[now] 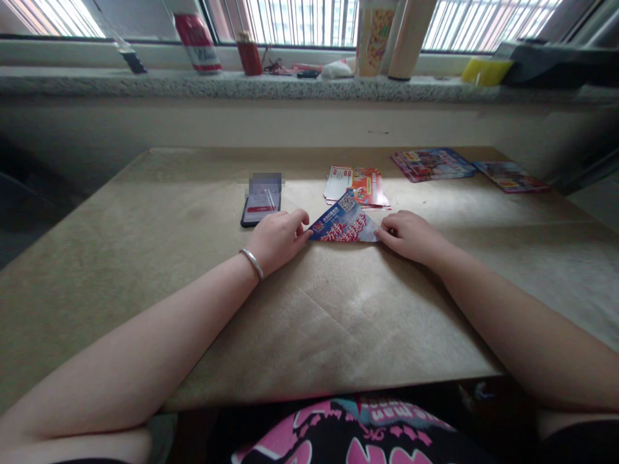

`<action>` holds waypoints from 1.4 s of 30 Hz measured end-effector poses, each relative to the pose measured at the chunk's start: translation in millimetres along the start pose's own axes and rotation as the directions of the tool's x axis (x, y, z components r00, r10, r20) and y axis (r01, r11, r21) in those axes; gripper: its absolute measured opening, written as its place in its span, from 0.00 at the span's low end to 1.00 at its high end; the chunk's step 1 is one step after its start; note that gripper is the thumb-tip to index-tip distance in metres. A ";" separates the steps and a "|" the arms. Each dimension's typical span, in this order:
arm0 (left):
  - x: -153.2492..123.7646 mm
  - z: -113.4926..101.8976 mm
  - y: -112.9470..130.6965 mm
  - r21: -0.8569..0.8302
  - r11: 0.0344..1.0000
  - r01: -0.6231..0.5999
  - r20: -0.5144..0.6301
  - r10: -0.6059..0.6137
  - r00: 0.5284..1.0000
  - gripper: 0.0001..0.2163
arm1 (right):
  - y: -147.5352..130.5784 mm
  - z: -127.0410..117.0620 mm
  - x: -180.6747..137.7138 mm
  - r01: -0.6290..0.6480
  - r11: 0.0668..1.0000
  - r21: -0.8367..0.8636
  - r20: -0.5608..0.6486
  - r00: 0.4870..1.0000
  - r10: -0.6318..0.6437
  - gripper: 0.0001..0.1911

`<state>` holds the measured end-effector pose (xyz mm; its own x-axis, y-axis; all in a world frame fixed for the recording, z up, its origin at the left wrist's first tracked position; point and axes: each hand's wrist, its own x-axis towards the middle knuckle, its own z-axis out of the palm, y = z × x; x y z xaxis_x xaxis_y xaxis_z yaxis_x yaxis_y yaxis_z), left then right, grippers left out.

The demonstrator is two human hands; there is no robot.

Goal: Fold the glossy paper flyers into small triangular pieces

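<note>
A printed paper flyer (pixel 344 222), blue and white with red lettering and a QR code, is folded into a triangle with its point away from me. My left hand (pixel 280 240), with a silver bangle at the wrist, pinches its left corner. At the right corner, the thumb and fingers of my right hand (pixel 406 236) close on the paper. Just behind the triangle lies a small stack of red and white flyers (pixel 372 183), partly covered by it. A phone (pixel 262 201) with a lit screen rests beyond my left hand.
A stack of colourful flyers (pixel 435 164) sits at the back right, beside another pile (pixel 515 176). The brown-covered table (pixel 309 335) meets a wall below a stone windowsill (pixel 290 87). On the sill stand a red and white can (pixel 197 42), a red container (pixel 249 55) and a yellow object (pixel 486 71).
</note>
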<state>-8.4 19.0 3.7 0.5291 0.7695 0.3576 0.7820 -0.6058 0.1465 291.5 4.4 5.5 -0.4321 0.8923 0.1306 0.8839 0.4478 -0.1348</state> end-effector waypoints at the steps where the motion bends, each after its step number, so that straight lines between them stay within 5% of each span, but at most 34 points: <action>1: 0.4 0.3 -0.4 -0.012 1.000 0.026 0.009 -0.026 1.000 0.06 | -0.8 1.0 0.3 -0.028 1.000 -0.005 0.000 1.000 0.028 0.16; 5: 3.3 5.0 -4.3 0.000 0.999 0.054 0.032 -0.054 0.998 0.09 | -2.9 3.2 -0.1 -0.130 0.991 -0.043 -0.018 0.991 0.129 0.17; 8: 6.5 10.7 -8.4 -0.020 0.992 -0.128 -0.030 0.127 0.991 0.13 | -6.9 3.7 -1.6 -0.127 0.989 -0.071 -0.154 0.981 0.115 0.12; 11: 8.5 13.1 -9.8 -0.060 0.915 -0.400 -0.024 0.399 0.917 0.17 | -15.8 5.0 -2.6 0.127 0.989 -0.080 -0.245 0.959 -0.143 0.13; 14: 7.7 10.6 -6.6 -0.055 0.848 -0.527 0.043 0.529 0.848 0.17 | -25.3 7.4 -2.4 0.382 0.923 -0.042 -0.170 0.908 -0.383 0.19; 26: 0.7 -2.2 -4.7 0.086 0.908 -0.410 0.037 0.409 0.912 0.13 | -8.3 -6.1 -11.0 0.274 0.961 0.031 -0.047 0.961 -0.272 0.13; 36: -4.2 -15.5 -10.6 0.120 0.955 -0.272 0.140 0.255 0.957 0.13 | 9.6 -24.7 -16.3 0.153 0.981 -0.120 0.064 0.987 -0.146 0.16; 42: -4.2 -13.4 3.9 0.233 0.945 -0.227 0.135 0.200 0.970 0.11 | 9.4 -18.1 -13.1 0.032 0.997 -0.066 0.018 0.999 -0.031 0.14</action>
<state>-11.9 10.7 15.2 0.7145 0.6528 0.2519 0.6958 -0.7007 -0.1577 308.7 -4.1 20.3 -0.4621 0.8790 0.1172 0.8796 0.4712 -0.0659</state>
